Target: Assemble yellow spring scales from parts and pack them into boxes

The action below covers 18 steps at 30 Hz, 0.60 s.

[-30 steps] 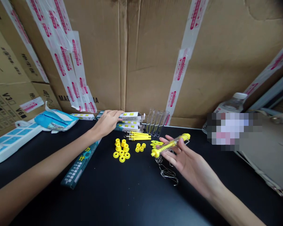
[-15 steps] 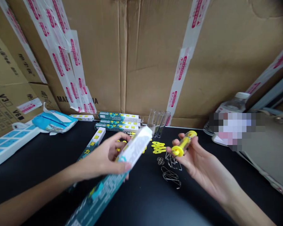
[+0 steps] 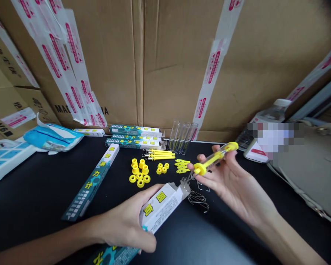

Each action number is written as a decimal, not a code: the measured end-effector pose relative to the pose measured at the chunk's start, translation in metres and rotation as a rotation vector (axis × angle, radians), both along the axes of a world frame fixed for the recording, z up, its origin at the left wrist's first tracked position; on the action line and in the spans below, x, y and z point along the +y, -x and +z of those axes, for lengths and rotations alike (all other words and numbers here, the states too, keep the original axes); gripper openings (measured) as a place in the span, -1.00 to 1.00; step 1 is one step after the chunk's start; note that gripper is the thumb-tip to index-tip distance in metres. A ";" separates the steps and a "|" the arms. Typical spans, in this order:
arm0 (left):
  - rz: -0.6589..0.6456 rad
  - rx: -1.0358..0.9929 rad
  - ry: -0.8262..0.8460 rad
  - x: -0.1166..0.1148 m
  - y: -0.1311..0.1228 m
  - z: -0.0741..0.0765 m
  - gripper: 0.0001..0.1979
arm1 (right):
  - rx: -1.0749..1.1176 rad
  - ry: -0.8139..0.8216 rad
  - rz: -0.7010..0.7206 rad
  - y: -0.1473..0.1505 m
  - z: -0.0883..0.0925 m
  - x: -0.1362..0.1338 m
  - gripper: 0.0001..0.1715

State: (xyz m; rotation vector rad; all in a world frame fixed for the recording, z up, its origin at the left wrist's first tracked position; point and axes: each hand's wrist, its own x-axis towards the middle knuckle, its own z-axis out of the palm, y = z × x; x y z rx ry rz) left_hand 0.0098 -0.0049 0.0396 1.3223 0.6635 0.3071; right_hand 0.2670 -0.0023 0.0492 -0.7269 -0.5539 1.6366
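left hand [image 3: 127, 226], lower centre of frame: fingers clamped round long box [image 3: 160, 206], open flap end pointing up-right. right hand [image 3: 234, 184], centre right: palm up, thumb and fingertips pinched on clear tube [image 3: 213, 159] with yellow ends, held above black table [image 3: 30, 191], near box flap. wire hooks [image 3: 197, 198] on table below tube. yellow rings [image 3: 139, 173] at centre. second box [image 3: 92, 182] flat, centre left. stacked boxes [image 3: 135, 136] and leaning tubes [image 3: 182, 136] at back, against cardboard wall [image 3: 168, 66].
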 end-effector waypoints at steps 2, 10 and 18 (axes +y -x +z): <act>-0.035 -0.030 -0.119 0.000 0.000 0.004 -0.08 | 0.010 0.001 -0.002 0.006 -0.001 0.000 -0.57; -0.020 0.388 -0.763 0.002 0.011 0.022 0.13 | 0.024 -0.017 -0.015 0.014 -0.004 -0.002 -0.70; -0.085 0.611 -1.046 0.003 0.015 0.026 -0.05 | 0.019 -0.060 0.015 0.023 0.004 -0.006 -0.64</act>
